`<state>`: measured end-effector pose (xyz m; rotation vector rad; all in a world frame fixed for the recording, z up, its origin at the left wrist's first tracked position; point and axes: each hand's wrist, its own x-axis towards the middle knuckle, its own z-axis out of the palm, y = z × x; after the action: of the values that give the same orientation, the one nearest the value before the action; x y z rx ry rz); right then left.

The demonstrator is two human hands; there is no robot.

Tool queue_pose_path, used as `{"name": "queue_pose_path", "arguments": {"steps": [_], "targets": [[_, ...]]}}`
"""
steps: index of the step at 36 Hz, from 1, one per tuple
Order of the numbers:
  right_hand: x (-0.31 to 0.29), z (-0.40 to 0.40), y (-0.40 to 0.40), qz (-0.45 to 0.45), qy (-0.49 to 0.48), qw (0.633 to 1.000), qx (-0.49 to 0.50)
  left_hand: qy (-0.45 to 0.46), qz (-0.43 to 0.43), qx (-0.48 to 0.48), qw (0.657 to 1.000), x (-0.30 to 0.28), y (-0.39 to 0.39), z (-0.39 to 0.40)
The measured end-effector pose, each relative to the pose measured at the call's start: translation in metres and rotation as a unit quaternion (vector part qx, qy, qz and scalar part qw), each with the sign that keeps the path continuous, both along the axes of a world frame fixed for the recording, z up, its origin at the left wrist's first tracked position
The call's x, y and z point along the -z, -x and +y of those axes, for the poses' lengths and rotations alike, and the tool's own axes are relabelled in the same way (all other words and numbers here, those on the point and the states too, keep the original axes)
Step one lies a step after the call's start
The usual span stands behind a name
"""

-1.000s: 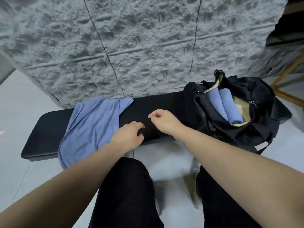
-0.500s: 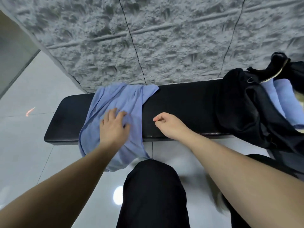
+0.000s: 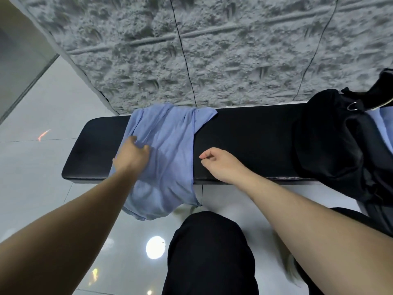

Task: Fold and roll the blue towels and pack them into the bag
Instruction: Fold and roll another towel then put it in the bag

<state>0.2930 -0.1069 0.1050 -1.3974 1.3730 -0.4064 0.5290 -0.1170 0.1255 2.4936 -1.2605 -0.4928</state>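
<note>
Closest to the camera is a knee in black trousers (image 3: 210,252), over a shiny white floor (image 3: 32,167). A little farther, the left hand (image 3: 131,154) lies on a loose blue towel (image 3: 165,150), and its curled fingers bunch up some of the cloth near the left edge. The right hand (image 3: 221,165) rests on the near edge of the black bench (image 3: 244,141), just right of the towel; its fingers are loosely curled and hold nothing. The towel lies in wrinkles across the bench, and its near end hangs down over the edge. This looks like the start of a new towel: it is being picked up and is not yet folded. Next, I think both hands need to spread it flat, so the right hand has to take a corner too. At the far right sits the black bag (image 3: 331,145), cut off by the picture edge. A bit of blue (image 3: 382,122) shows inside it, but I cannot tell how many towels are there. Farthest away is a rough grey wall (image 3: 212,50).
</note>
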Motion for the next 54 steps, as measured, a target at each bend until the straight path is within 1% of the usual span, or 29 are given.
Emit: {"name": "queue_pose_path", "arguments": {"steps": [5, 8, 10, 11, 13, 14, 17, 19, 24, 27, 29, 31, 33, 36, 37, 38, 39, 41, 44, 46, 48, 50, 54], "targets": [[0.000, -0.001, 0.002, -0.014, -0.018, 1.000, 0.010, 0.042, 0.078, 0.025, 0.996, -0.012, 0.021, -0.005], [0.000, -0.002, 0.002, -0.025, -0.038, 0.999, 0.022, 0.048, 0.123, 0.043, 0.990, -0.009, 0.034, -0.010], [0.000, -0.003, 0.003, -0.034, -0.054, 0.997, 0.036, 0.051, 0.173, 0.046, 0.983, -0.013, 0.049, -0.010], [-0.001, -0.003, 0.004, -0.041, -0.064, 0.996, 0.046, 0.059, 0.213, 0.042, 0.974, -0.011, 0.054, -0.012], [-0.004, -0.004, 0.005, -0.060, -0.089, 0.992, 0.067, 0.054, 0.301, 0.014, 0.952, -0.012, 0.062, -0.014], [-0.005, -0.004, 0.007, -0.071, -0.102, 0.989, 0.077, 0.050, 0.353, -0.010, 0.934, -0.012, 0.067, -0.016], [-0.007, -0.006, 0.011, -0.114, -0.142, 0.978, 0.104, 0.036, 0.489, -0.076, 0.868, -0.012, 0.077, -0.018], [-0.008, -0.009, 0.013, -0.147, -0.155, 0.969, 0.128, 0.024, 0.556, -0.103, 0.824, -0.013, 0.085, -0.019], [-0.007, -0.017, 0.016, -0.218, -0.205, 0.933, 0.200, 0.033, 0.651, -0.078, 0.755, -0.020, 0.109, -0.018], [-0.010, -0.022, 0.020, -0.277, -0.231, 0.903, 0.235, 0.035, 0.674, -0.076, 0.734, -0.024, 0.122, -0.016], [-0.016, -0.022, 0.023, -0.338, -0.240, 0.877, 0.244, 0.039, 0.685, -0.066, 0.725, -0.027, 0.132, -0.014], [-0.017, -0.024, 0.029, -0.405, -0.254, 0.841, 0.253, 0.039, 0.690, -0.039, 0.722, -0.034, 0.146, -0.011], [-0.017, -0.024, 0.035, -0.447, -0.253, 0.823, 0.244, 0.043, 0.697, -0.023, 0.715, -0.036, 0.150, -0.012], [-0.019, -0.025, 0.043, -0.463, -0.245, 0.819, 0.235, 0.037, 0.700, -0.027, 0.713, -0.031, 0.143, -0.017], [-0.020, -0.027, 0.044, -0.459, -0.235, 0.821, 0.245, 0.032, 0.708, -0.031, 0.705, -0.031, 0.142, -0.018], [-0.020, -0.030, 0.046, -0.455, -0.226, 0.822, 0.260, 0.023, 0.709, -0.030, 0.704, -0.030, 0.142, -0.019], [-0.021, -0.032, 0.048, -0.452, -0.220, 0.819, 0.278, 0.011, 0.702, -0.021, 0.712, -0.032, 0.144, -0.019], [-0.022, -0.037, 0.053, -0.448, -0.206, 0.807, 0.326, -0.003, 0.674, -0.006, 0.739, -0.032, 0.150, -0.019], [-0.023, -0.042, 0.064, -0.459, -0.149, 0.791, 0.377, -0.008, 0.631, 0.001, 0.776, -0.021, 0.154, -0.022], [-0.027, -0.043, 0.073, -0.468, -0.112, 0.785, 0.390, -0.020, 0.612, -0.015, 0.790, -0.014, 0.154, -0.025], [-0.031, -0.044, 0.083, -0.485, -0.083, 0.778, 0.391, -0.022, 0.602, -0.038, 0.798, -0.012, 0.157, -0.027], [-0.033, -0.046, 0.089, -0.501, -0.060, 0.774, 0.383, 0.000, 0.598, -0.048, 0.800, -0.011, 0.161, -0.031], [-0.035, -0.047, 0.098, -0.495, -0.036, 0.787, 0.368, 0.026, 0.629, -0.060, 0.775, -0.011, 0.171, -0.039]]}}
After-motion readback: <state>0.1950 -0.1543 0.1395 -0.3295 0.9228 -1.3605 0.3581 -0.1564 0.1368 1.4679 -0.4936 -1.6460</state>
